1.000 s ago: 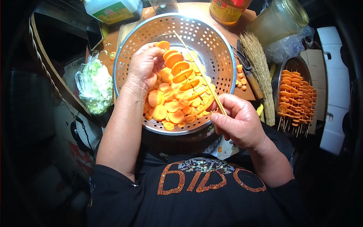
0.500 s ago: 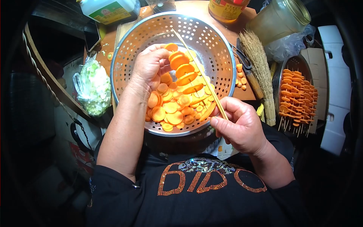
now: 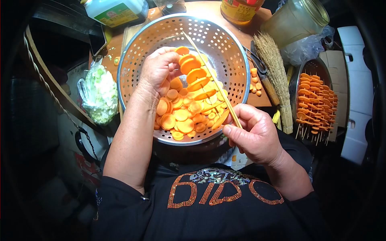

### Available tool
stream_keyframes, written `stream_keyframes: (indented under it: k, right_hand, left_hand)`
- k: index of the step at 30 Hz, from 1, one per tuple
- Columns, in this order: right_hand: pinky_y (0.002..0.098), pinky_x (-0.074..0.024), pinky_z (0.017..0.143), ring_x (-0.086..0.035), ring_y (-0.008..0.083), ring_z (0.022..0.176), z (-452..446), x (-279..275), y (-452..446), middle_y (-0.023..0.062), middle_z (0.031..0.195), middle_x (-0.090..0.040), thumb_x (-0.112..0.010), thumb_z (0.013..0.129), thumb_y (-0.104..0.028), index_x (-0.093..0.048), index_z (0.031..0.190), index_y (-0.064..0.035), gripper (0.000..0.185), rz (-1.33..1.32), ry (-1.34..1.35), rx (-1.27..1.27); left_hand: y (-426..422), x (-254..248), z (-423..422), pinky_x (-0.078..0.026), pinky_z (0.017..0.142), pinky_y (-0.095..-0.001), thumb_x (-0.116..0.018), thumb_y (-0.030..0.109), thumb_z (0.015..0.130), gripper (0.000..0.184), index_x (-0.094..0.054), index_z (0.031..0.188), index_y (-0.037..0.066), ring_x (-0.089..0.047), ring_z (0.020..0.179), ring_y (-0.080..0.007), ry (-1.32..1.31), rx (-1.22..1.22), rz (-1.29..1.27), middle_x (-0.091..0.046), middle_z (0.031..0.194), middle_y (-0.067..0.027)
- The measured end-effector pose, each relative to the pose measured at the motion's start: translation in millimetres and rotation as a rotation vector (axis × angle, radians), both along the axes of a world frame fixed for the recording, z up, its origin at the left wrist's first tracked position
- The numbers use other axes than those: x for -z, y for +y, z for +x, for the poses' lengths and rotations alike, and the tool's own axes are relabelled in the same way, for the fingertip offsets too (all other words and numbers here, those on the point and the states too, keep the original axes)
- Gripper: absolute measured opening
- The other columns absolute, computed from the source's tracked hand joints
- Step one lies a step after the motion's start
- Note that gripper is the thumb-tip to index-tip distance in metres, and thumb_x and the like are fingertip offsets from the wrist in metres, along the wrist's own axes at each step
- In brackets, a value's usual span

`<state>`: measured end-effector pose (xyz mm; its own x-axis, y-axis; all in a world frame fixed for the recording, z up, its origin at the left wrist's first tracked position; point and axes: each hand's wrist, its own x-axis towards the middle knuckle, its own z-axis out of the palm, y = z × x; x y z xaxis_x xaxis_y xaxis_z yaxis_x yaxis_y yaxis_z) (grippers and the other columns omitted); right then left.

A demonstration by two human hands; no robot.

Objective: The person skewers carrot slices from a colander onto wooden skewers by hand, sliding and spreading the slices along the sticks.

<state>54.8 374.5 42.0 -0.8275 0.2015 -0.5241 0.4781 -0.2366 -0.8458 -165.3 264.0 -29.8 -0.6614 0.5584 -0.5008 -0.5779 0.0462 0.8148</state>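
Note:
Over a metal colander (image 3: 240, 72), my left hand (image 3: 156, 70) pinches an orange carrot slice (image 3: 182, 50) at the upper end of a row of threaded carrot slices (image 3: 196, 74). The row slants down toward my right hand (image 3: 257, 132), with gaps between its slices. Closed fingers of that hand grip thin bamboo skewers (image 3: 220, 89), which stick up and leftward past the row. The lowest threaded slice sits by my right fingertips; whether they touch it I cannot tell. Loose carrot slices (image 3: 181, 115) lie heaped in the colander beneath.
Filled carrot skewers (image 3: 315, 100) rest in a container at right. A straw brush (image 3: 277, 72), scissors (image 3: 258, 64) and carrot pieces (image 3: 255, 82) lie beside the colander. Left is a bag of chopped greens (image 3: 100, 94). Behind stand a white jug (image 3: 116, 12) and a jar (image 3: 307, 18).

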Motion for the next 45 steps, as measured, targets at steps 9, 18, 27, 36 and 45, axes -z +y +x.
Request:
stream_keyframes:
  k: [9,18,27,36,45]
  right_hand:
    - [0.0166,-0.036,0.053,-0.043,-0.001,0.059,-2.1,4.9,-3.4,-0.006,0.068,-0.052,-0.058,0.084,-0.002,-0.057,0.091,-0.0011,0.007,0.006,0.03,0.026]
    - [0.0173,-0.0346,0.052,-0.04,-0.0007,0.058,-0.5,10.7,-7.0,-0.0069,0.066,-0.048,-0.057,0.084,-0.002,-0.056,0.09,-0.0014,0.006,0.08,0.088,0.015]
    - [0.0196,-0.0355,0.051,-0.04,0.0014,0.056,0.7,11.1,-7.7,-0.005,0.063,-0.047,-0.06,0.081,-0.004,-0.056,0.086,-0.002,0.007,0.152,0.065,0.002]
    - [0.0252,-0.0408,0.052,-0.047,0.0089,0.054,2.3,12.3,-11.3,0.0036,0.061,-0.051,-0.062,0.079,-0.008,-0.055,0.084,-0.002,0.011,0.281,0.107,-0.045]
    - [0.0288,-0.0418,0.052,-0.05,0.0157,0.051,2.9,10.3,-12.0,0.008,0.06,-0.052,-0.062,0.078,-0.01,-0.054,0.083,-0.0023,0.012,0.384,0.12,-0.079]
  left_hand:
    - [4.1,6.5,0.9,-0.053,0.062,-0.0231,-0.061,0.008,0.081,0.016,-0.057,0.096,0.004,-0.063,0.076,-0.0129,0.0,-0.122,0.07,-0.063,0.088,-0.0057]
    - [8.0,13.4,0.8,-0.052,0.061,-0.0202,-0.059,0.017,0.086,0.016,-0.058,0.098,0.006,-0.064,0.077,-0.0114,-0.019,-0.178,0.115,-0.065,0.089,-0.0045]
    - [7.3,18.0,-0.4,-0.051,0.062,-0.0218,-0.059,0.015,0.084,0.015,-0.059,0.096,0.005,-0.062,0.074,-0.0103,-0.006,-0.143,0.105,-0.065,0.086,-0.0045]
    - [9.4,29.0,2.8,-0.054,0.064,-0.027,-0.057,0.008,0.084,0.011,-0.059,0.093,0.002,-0.063,0.075,-0.0149,0.009,-0.094,0.094,-0.063,0.084,-0.007]
    - [14.5,28.7,7.6,-0.056,0.065,-0.0294,-0.053,0.009,0.088,0.009,-0.058,0.091,0.002,-0.064,0.072,-0.0165,0.0,-0.126,0.105,-0.062,0.082,-0.0074]
